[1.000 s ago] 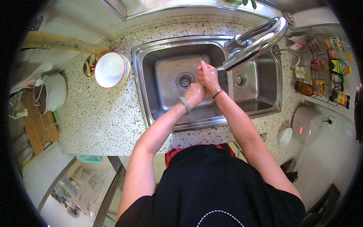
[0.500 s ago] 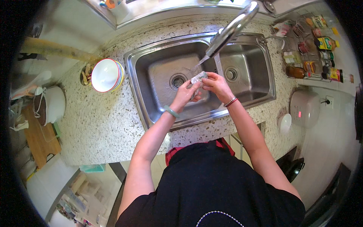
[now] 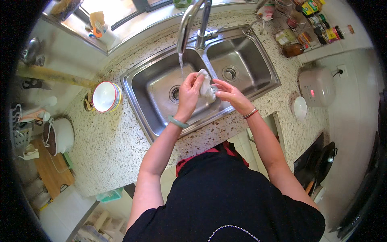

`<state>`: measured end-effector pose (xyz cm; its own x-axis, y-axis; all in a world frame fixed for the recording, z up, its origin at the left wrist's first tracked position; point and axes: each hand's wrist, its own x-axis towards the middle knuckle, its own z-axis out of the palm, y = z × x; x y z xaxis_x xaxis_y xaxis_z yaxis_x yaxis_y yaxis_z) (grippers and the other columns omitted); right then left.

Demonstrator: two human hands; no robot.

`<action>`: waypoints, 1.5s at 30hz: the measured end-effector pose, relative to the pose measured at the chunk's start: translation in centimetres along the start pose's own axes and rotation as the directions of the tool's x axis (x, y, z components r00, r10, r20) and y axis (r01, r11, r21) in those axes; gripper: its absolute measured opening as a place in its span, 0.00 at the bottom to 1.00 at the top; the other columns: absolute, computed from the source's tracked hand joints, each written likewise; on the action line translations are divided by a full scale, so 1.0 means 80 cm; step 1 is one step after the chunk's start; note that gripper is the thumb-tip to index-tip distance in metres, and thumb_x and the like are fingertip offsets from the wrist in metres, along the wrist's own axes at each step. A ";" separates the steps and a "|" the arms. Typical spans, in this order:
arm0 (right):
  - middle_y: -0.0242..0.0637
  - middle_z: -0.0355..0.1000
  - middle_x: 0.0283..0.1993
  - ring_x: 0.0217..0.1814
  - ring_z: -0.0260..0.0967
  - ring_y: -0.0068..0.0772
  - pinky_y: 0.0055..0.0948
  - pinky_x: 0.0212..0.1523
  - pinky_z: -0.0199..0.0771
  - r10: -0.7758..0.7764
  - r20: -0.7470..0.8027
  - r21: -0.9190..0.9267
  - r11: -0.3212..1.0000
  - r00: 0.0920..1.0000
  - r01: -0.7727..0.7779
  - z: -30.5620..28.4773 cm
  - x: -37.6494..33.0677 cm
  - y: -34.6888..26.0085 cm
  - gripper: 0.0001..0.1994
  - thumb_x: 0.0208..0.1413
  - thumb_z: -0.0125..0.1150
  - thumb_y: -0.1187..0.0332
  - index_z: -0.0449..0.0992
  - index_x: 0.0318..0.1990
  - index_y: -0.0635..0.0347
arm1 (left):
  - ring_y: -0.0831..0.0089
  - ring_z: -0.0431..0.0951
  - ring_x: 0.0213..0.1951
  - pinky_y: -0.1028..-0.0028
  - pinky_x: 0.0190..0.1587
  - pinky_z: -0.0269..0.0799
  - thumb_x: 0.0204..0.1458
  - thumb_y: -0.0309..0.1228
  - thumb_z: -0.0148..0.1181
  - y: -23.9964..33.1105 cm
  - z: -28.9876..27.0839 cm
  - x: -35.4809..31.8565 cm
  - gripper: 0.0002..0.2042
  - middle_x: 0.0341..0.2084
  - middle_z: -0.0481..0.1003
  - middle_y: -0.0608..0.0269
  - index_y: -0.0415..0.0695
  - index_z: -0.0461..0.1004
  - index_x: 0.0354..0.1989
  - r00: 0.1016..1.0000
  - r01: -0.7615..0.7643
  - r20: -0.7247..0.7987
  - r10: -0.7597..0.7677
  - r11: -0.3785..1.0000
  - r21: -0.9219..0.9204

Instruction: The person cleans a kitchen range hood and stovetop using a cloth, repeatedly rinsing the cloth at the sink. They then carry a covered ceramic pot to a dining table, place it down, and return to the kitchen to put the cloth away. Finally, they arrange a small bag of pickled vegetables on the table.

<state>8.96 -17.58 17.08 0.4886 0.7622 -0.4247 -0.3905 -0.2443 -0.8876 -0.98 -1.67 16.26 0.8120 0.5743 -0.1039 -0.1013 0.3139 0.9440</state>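
A wet, whitish cloth [image 3: 207, 86] is bunched up above the sink's [image 3: 139, 119] larger left basin, close to the divider. My left hand [image 3: 188, 93], below a pale green bangle, grips the cloth along its left side. On the other side, my right hand [image 3: 234, 98] has the cloth's edge between thumb and fingers, with the fingers fairly straight. Water [image 3: 181, 63] runs from the chrome faucet [image 3: 185, 30] just left of the cloth and falls into the basin. Part of my left fingers is hidden behind the cloth.
Stacked bowls [image 3: 105, 97] with coloured rims stand left of the sink. A small white bowl [image 3: 299, 107] sits at the right beside a pale appliance [image 3: 316, 86]. A rack of bottles and jars [image 3: 304, 38] hangs at upper right. A dark pan [image 3: 326, 161] lies lower right.
The view has shifted, showing more of the window ledge. My hands have drawn the cloth out of the stream toward the divider, and it hangs more spread out between them.
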 end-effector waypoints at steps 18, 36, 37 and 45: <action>0.35 0.72 0.45 0.46 0.68 0.24 0.24 0.45 0.69 -0.568 -0.244 -0.567 0.741 0.786 0.359 -0.056 -0.252 -0.097 0.21 0.51 0.64 0.69 0.70 0.53 0.61 | 0.73 0.74 0.40 0.73 0.45 0.68 0.43 0.28 0.63 0.075 0.142 -0.046 0.10 0.38 0.76 0.62 0.41 0.79 0.36 0.733 -0.474 0.680 0.010 0.724 0.501; 0.48 0.60 0.62 0.66 0.54 0.46 0.41 0.63 0.47 -0.889 -0.456 -0.889 0.457 -0.051 -0.022 -0.036 -0.619 -0.016 0.20 0.54 0.57 0.62 0.71 0.53 0.61 | 0.68 0.68 0.52 0.67 0.56 0.64 0.63 0.45 0.36 0.012 0.498 -0.442 0.21 0.49 0.67 0.63 0.44 0.62 0.57 0.226 0.806 0.947 0.230 0.502 -0.314; 0.48 0.61 0.62 0.65 0.55 0.46 0.40 0.62 0.49 -0.881 -0.464 -0.883 0.469 -0.093 -0.035 -0.044 -0.646 -0.015 0.19 0.55 0.57 0.62 0.72 0.52 0.62 | 0.68 0.68 0.51 0.67 0.56 0.64 0.63 0.45 0.35 0.030 0.514 -0.469 0.21 0.48 0.67 0.63 0.44 0.62 0.56 0.206 0.804 0.949 0.239 0.512 -0.303; 0.47 0.66 0.57 0.61 0.59 0.44 0.37 0.60 0.54 -0.870 -0.280 -0.858 0.416 -0.405 -0.302 -0.110 -0.835 -0.012 0.18 0.57 0.51 0.71 0.68 0.55 0.65 | 0.70 0.66 0.56 0.69 0.60 0.61 0.66 0.45 0.31 0.089 0.650 -0.618 0.23 0.55 0.66 0.64 0.44 0.60 0.60 -0.033 0.728 0.968 0.250 0.670 -0.148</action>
<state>-16.49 -73.54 44.72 0.3601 -0.2640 0.8948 0.3593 -0.8459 -0.3942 -11.93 -67.14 44.43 0.5040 -0.6724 0.5421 0.4380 0.7399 0.5105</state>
